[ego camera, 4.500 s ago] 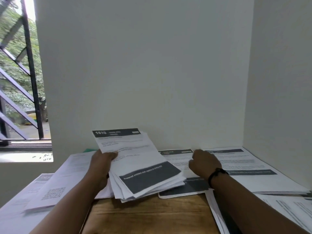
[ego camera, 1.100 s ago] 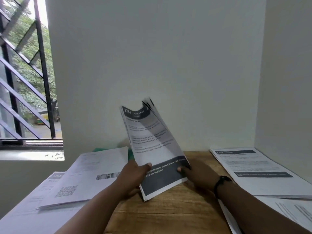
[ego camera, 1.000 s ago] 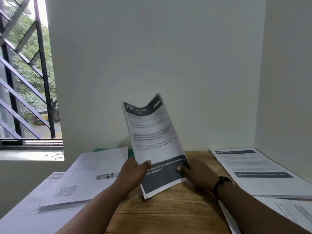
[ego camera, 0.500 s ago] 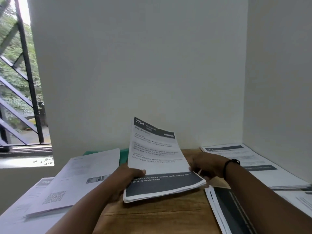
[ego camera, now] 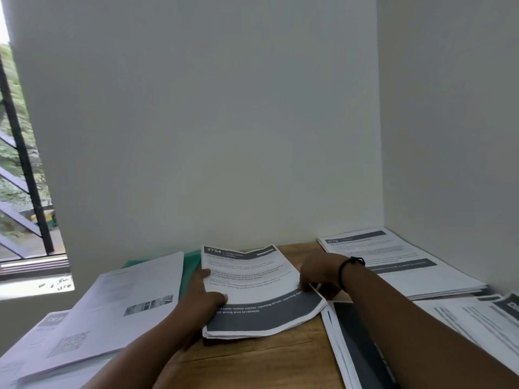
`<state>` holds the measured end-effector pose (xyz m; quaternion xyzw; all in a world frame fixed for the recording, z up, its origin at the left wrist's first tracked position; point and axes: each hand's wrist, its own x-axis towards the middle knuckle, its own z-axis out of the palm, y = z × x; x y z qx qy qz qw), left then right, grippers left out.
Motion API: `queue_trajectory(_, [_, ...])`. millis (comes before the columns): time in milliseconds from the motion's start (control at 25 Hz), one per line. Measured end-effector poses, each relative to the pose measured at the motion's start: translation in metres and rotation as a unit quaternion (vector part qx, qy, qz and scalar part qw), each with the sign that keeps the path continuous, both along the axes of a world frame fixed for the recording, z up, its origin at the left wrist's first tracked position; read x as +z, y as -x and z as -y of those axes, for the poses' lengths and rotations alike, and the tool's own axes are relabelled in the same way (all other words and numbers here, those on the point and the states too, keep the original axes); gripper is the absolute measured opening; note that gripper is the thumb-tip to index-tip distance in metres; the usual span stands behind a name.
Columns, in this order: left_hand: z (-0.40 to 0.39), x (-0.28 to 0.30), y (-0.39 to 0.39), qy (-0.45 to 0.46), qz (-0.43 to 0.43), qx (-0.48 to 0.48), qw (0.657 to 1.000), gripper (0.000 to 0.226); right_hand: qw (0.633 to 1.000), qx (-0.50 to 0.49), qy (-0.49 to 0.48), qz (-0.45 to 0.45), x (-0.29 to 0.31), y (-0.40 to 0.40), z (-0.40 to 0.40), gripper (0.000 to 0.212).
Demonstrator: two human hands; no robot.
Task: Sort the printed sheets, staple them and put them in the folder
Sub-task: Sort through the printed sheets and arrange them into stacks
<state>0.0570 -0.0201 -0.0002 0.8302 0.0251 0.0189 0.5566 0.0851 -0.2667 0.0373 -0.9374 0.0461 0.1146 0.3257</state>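
A stack of printed sheets [ego camera: 252,279], headed 2754 with a dark band near its bottom, lies on the wooden table [ego camera: 252,363]. My left hand [ego camera: 203,296] grips its left edge, thumb on top of the page. My right hand [ego camera: 320,272] pinches the stack's right edge; a black band circles that wrist. A green folder [ego camera: 188,272] peeks out behind the stack, partly covered by a pile of sheets [ego camera: 120,304] on the left. No stapler is in view.
More piles of printed sheets lie at the back right [ego camera: 393,262] and the front right [ego camera: 477,318], with another set [ego camera: 356,346] along the table's right side. White walls close the back and the right. A barred window [ego camera: 22,192] opens at the left.
Both hands have lowered the 2754 stack from upright in the air to lying on the table. The view has shifted right and down.
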Motion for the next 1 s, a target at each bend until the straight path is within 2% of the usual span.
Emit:
queue_trajectory(200, [0.018,0.026,-0.013,-0.124,0.006,-0.029,0.992,0.071,0.990,0.048,0.118,0.067,0.012,0.013,0.004,0.004])
queue_trajectory(280, [0.027,0.037,-0.026,-0.109,0.000,-0.038,0.993,0.069,0.989,0.036,0.121,0.080,0.012,0.012,0.009,0.003])
queue_trajectory(360, [0.036,0.041,-0.042,-0.085,-0.014,-0.032,0.996,0.071,0.989,0.002,0.115,0.096,0.005,0.002,0.016,0.012])
queue_trajectory(560, [0.037,0.018,-0.076,-0.146,-0.030,0.009,0.989,0.043,0.980,-0.038,0.145,0.133,-0.015,-0.022,0.033,0.025])
queue_trajectory(760, [0.019,-0.014,-0.116,-0.199,0.032,-0.027,0.979,0.051,0.971,-0.011,0.195,0.142,-0.024,-0.029,0.029,0.026])
queue_trajectory(840, [0.027,-0.007,-0.106,-0.246,0.056,-0.014,0.968,0.044,0.969,-0.010,0.205,0.141,-0.023,-0.029,0.029,0.016])
queue_trajectory(920, [0.036,-0.003,-0.093,-0.318,0.066,-0.015,0.946,0.024,0.967,-0.018,0.208,0.142,-0.023,-0.030,0.029,0.022])
queue_trajectory(960, [0.044,-0.002,-0.084,-0.352,0.065,-0.014,0.934,0.021,0.967,-0.023,0.210,0.141,-0.023,-0.028,0.029,0.019])
queue_trajectory(1000, [0.051,-0.001,-0.072,-0.372,0.041,-0.009,0.927,0.034,0.964,-0.023,0.217,0.150,-0.022,-0.025,0.028,0.015])
